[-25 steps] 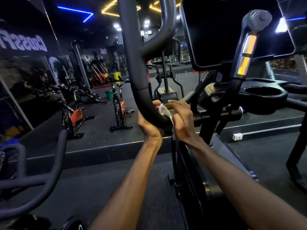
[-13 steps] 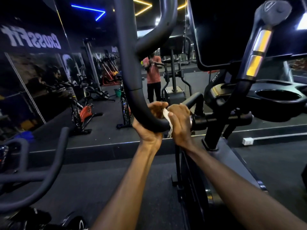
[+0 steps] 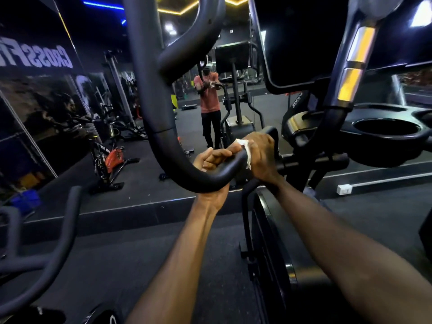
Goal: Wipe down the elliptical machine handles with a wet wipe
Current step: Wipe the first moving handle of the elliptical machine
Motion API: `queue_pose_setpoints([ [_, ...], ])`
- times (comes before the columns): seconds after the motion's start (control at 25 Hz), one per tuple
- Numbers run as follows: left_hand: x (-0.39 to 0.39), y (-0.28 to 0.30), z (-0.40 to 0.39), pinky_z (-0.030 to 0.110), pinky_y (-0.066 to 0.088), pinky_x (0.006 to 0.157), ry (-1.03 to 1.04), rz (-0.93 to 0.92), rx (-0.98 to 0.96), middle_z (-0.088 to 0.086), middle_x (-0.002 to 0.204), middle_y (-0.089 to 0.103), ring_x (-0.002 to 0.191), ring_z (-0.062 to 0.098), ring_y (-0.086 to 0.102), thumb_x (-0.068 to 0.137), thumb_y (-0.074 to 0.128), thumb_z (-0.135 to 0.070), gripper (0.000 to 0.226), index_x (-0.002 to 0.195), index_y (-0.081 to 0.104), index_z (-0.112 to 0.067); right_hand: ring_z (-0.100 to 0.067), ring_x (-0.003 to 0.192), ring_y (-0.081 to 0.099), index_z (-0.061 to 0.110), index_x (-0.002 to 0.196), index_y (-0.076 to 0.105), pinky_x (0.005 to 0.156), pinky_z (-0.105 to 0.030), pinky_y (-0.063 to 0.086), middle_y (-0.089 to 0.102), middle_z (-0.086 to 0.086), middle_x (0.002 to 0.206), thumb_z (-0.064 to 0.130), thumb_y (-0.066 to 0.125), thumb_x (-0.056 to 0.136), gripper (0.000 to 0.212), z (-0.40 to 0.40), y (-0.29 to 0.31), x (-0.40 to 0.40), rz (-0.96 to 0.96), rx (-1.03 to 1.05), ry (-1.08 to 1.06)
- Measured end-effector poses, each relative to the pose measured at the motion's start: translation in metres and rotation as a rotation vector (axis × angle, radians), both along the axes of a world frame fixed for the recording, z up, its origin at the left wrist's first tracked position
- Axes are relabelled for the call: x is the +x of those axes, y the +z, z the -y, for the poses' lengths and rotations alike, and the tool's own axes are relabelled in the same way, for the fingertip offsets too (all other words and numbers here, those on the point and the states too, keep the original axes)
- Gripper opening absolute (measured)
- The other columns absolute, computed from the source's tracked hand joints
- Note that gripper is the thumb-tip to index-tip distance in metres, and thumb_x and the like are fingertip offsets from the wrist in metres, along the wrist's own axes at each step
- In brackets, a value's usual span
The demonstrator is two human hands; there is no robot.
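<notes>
A: Handle [image 3: 163,141] — what stands around it in the head view?

B: The black curved handle drops from the top of the frame and hooks toward the right at its lower end. Behind it is a mirror [image 3: 117,101] showing a person in a red shirt and rows of exercise bikes [image 3: 109,160]. To the right are the dark console screen [image 3: 299,38], a second upright grip with yellow bands [image 3: 355,64] and a round cup holder [image 3: 385,129]. Another machine's dark bar [image 3: 53,249] crosses the lower left corner.

A: Where is the wipe against the hands?

B: The white wipe [image 3: 245,150] sits on the handle's lower bend, bunched under the right hand [image 3: 261,157], a little of it showing at the thumb side.

A: And the grips?

B: The right hand is closed around the handle with the wipe pressed beneath its palm. The left hand [image 3: 210,174], just beside it and nearly touching, is wrapped from below around the bare bend, fingers curled over the top.
</notes>
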State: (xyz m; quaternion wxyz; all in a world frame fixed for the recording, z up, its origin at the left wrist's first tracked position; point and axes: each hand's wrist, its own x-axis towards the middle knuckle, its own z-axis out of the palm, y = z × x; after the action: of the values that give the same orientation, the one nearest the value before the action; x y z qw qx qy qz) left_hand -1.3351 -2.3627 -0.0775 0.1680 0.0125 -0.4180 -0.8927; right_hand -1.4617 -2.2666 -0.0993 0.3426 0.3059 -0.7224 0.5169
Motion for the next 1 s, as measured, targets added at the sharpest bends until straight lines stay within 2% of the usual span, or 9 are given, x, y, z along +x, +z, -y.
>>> queue_pose_setpoints([
  [0.08,-0.008,0.001,0.001,0.041,0.047,0.102,-0.028,-0.015,-0.061,0.008,0.080,0.072,0.086,0.023,0.066,0.094,0.048,-0.020,0.025,0.088,0.065,-0.003,-0.025,0.095,0.054,0.013,0.090,0.061,0.091,-0.052,0.041,0.060,-0.005,0.093,0.027,0.027,0.095,0.037,0.001,-0.008,0.000,0.024,0.004,-0.063],
  [0.2,-0.029,0.004,0.001,0.041,0.039,0.113,-0.118,-0.050,-0.067,0.008,0.081,0.074,0.088,0.020,0.068,0.080,0.059,-0.013,0.020,0.075,0.076,-0.004,-0.020,0.116,0.048,0.013,0.104,0.062,0.101,-0.043,0.033,0.061,-0.004,0.110,0.026,0.023,0.096,0.042,0.004,-0.022,0.013,-0.051,0.060,-0.060],
  [0.36,-0.051,0.013,0.003,0.038,0.040,0.112,-0.218,0.032,-0.451,0.008,0.120,0.068,0.116,0.019,0.062,0.089,0.064,-0.028,0.036,0.118,0.068,-0.008,-0.028,0.118,0.051,0.013,0.108,0.062,0.098,-0.056,0.038,0.061,-0.012,0.117,0.027,0.023,0.092,0.044,0.000,-0.015,-0.034,0.170,0.036,-0.177],
  [0.52,-0.084,0.020,0.013,0.037,0.032,0.117,-0.165,0.156,-0.659,0.019,0.137,0.053,0.126,0.028,0.052,0.090,0.049,-0.004,0.044,0.132,0.049,0.012,-0.027,0.121,0.051,0.019,0.112,0.058,0.100,-0.053,0.041,0.059,-0.006,0.118,0.017,0.039,0.095,0.026,0.005,-0.034,-0.043,0.084,0.049,-0.117],
  [0.6,-0.095,0.026,0.018,0.014,0.046,0.097,-0.119,0.207,-0.833,0.009,0.131,0.057,0.114,0.019,0.058,0.091,0.050,0.002,0.042,0.133,0.052,0.008,-0.028,0.122,0.052,0.017,0.118,0.060,0.102,-0.051,0.041,0.059,-0.008,0.123,0.021,0.041,0.095,0.030,0.000,-0.034,-0.059,0.142,0.075,-0.114],
  [0.68,-0.098,0.033,0.013,0.003,0.045,0.080,-0.135,0.219,-0.948,0.004,0.127,0.057,0.112,0.013,0.053,0.095,0.046,0.004,0.040,0.135,0.052,0.004,-0.027,0.123,0.052,0.027,0.128,0.058,0.103,-0.053,0.041,0.058,-0.007,0.130,0.033,0.038,0.096,0.038,0.000,-0.025,-0.080,0.327,0.045,-0.170],
  [0.84,-0.101,0.045,0.005,-0.001,0.041,0.063,-0.128,0.249,-1.117,0.004,0.133,0.057,0.100,0.009,0.054,0.100,0.046,-0.007,0.038,0.136,0.054,-0.005,-0.027,0.120,0.055,0.047,0.117,0.054,0.103,-0.056,0.041,0.058,-0.003,0.128,0.045,0.029,0.096,0.033,0.009,-0.034,-0.096,0.406,-0.232,-0.044],
  [0.92,-0.105,0.047,0.001,0.004,0.043,0.060,-0.132,0.298,-1.102,0.006,0.130,0.060,0.093,0.013,0.059,0.101,0.046,-0.011,0.037,0.136,0.054,-0.007,-0.024,0.126,0.052,0.042,0.129,0.051,0.111,-0.051,0.037,0.055,-0.003,0.137,0.049,0.027,0.100,0.038,0.006,-0.025,-0.085,0.514,-0.336,0.044],
  [1.0,-0.103,0.049,-0.005,0.011,0.043,0.074,-0.129,0.325,-1.091,0.009,0.135,0.058,0.108,0.021,0.060,0.100,0.047,-0.011,0.037,0.137,0.053,-0.004,-0.022,0.126,0.049,0.026,0.140,0.047,0.113,-0.034,0.030,0.051,-0.007,0.142,0.050,0.029,0.101,0.049,0.003,-0.023,-0.099,0.675,-0.451,-0.002],
])
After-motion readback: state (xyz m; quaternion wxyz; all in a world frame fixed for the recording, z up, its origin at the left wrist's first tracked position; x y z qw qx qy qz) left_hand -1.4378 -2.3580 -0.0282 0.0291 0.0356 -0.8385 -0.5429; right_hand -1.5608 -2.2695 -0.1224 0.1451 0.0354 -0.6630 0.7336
